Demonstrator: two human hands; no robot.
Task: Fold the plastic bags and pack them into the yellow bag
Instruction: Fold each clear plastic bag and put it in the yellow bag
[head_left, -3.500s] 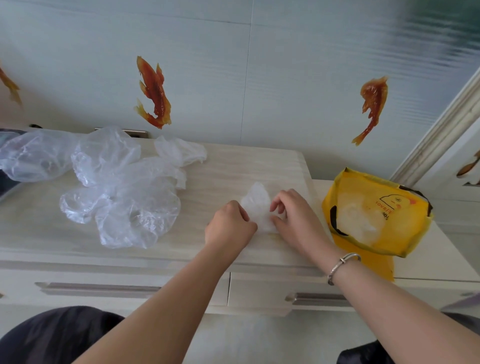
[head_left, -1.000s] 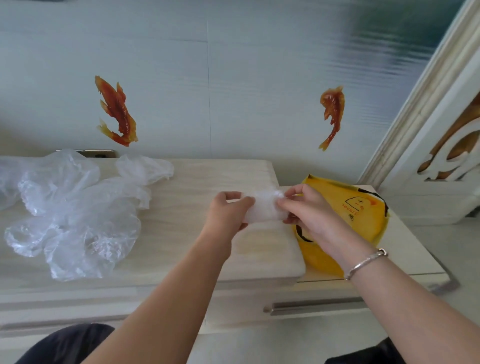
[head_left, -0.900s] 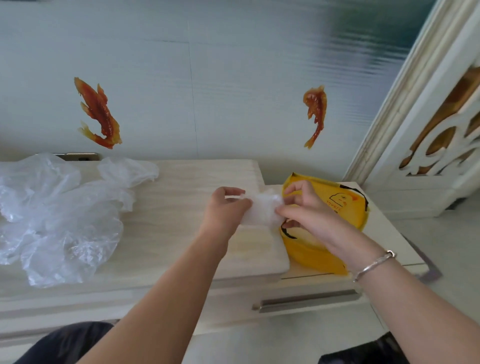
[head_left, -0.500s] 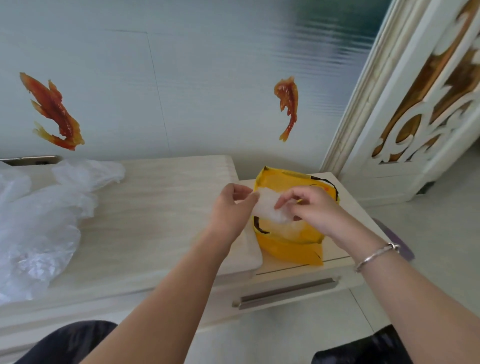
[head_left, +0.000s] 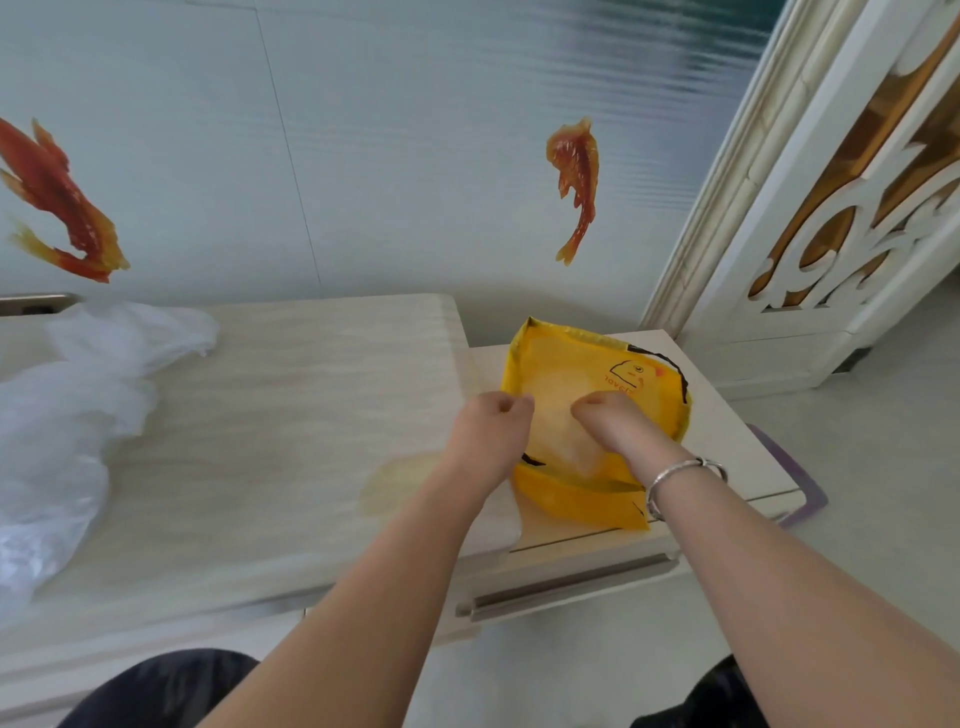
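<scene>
Both forearms reach forward from the lower edge of the head view and meet over the open mouth of the yellow bag (head_left: 587, 499), which stands on the lower counter (head_left: 737, 447) at about 3 o'clock from the frame's middle. The left hand (head_left: 488, 431) sits at the bag's 9 o'clock rim, knuckles up, its fingers (head_left: 511, 402) curled in together; whether they pinch the rim or the plastic inside cannot be told through the blur. The right hand (head_left: 615, 421) is plunged into the mouth from 5 o'clock, wrist bent downward, its fingers (head_left: 589, 405) curled and pressed down against a pale folded plastic bag (head_left: 558, 431) that lies inside the yellow bag; a firm grip on it cannot be confirmed. A silver bracelet (head_left: 675, 475) circles the right wrist.

The loose plastic bags (head_left: 67, 415) lie heaped at 9 o'clock on the higher counter (head_left: 291, 426), well apart from both hands. Two orange fish decals (head_left: 574, 182) mark the wall behind, and a carved white door panel (head_left: 852, 208) stands at 2 o'clock. A drawer handle (head_left: 566, 584) runs below the yellow bag.
</scene>
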